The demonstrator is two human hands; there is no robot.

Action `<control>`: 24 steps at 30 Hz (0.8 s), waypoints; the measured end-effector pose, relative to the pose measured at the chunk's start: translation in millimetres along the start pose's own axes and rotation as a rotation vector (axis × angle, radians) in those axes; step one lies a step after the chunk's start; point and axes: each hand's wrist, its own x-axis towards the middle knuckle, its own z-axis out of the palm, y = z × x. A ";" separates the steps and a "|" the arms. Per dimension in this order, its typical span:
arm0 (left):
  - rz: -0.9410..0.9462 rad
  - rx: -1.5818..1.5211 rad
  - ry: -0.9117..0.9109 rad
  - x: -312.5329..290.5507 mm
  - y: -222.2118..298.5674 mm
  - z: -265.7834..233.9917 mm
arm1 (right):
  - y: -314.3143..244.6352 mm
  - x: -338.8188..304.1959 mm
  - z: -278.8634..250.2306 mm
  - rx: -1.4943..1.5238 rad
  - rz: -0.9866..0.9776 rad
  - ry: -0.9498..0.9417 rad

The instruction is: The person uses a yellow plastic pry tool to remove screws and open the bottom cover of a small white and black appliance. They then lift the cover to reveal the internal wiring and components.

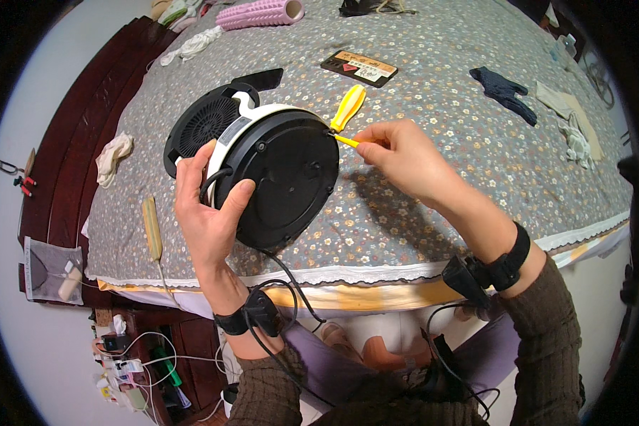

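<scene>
A round white appliance (282,111) is tilted so its flat black underside (284,181) faces me. My left hand (209,202) grips its left side, thumb over the rim and fingers behind, beside the black power cord. Between thumb and fingers, my right hand (405,160) pinches a thin yellow-handled tool (346,141). The tool's tip meets the underside's upper right rim; the exact contact is too small to make out. Just beyond lies a yellow screwdriver (348,108) with a thick handle, its far end close to the rim. A round black grille part (202,128) rests behind the appliance.
The flowered bedspread (433,99) lies under everything. Behind stand a dark flat panel (263,79), a printed black card (360,67) and a pink foam roller (260,14). Dark blue cloth (504,92) lies right, a yellowish stick-like object (152,228) left. Cables hang by my wrists.
</scene>
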 end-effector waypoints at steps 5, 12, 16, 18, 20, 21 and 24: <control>0.001 -0.002 0.002 -0.3 -2.1 0.4 | 0.6 -6.7 7.2 -0.552 -0.413 0.238; 0.028 0.008 -0.004 0.4 -3.2 -0.1 | -11.0 -3.7 2.8 -0.493 -0.238 0.133; 0.007 -0.023 -0.008 -0.5 -1.9 0.1 | -15.2 7.9 -6.0 -0.401 -0.092 -0.038; 0.009 -0.008 -0.011 -0.5 -1.2 -0.4 | -14.4 6.6 -3.8 -0.574 -0.210 0.041; 0.008 -0.008 -0.009 0.0 -1.1 -0.1 | -12.0 0.9 0.7 -0.851 -0.372 0.172; 0.010 -0.010 -0.007 0.4 -1.1 0.1 | -10.9 -0.1 1.6 -0.859 -0.407 0.207; 0.012 -0.013 -0.012 0.5 -1.0 -0.2 | -8.6 -2.0 2.2 -0.812 -0.466 0.279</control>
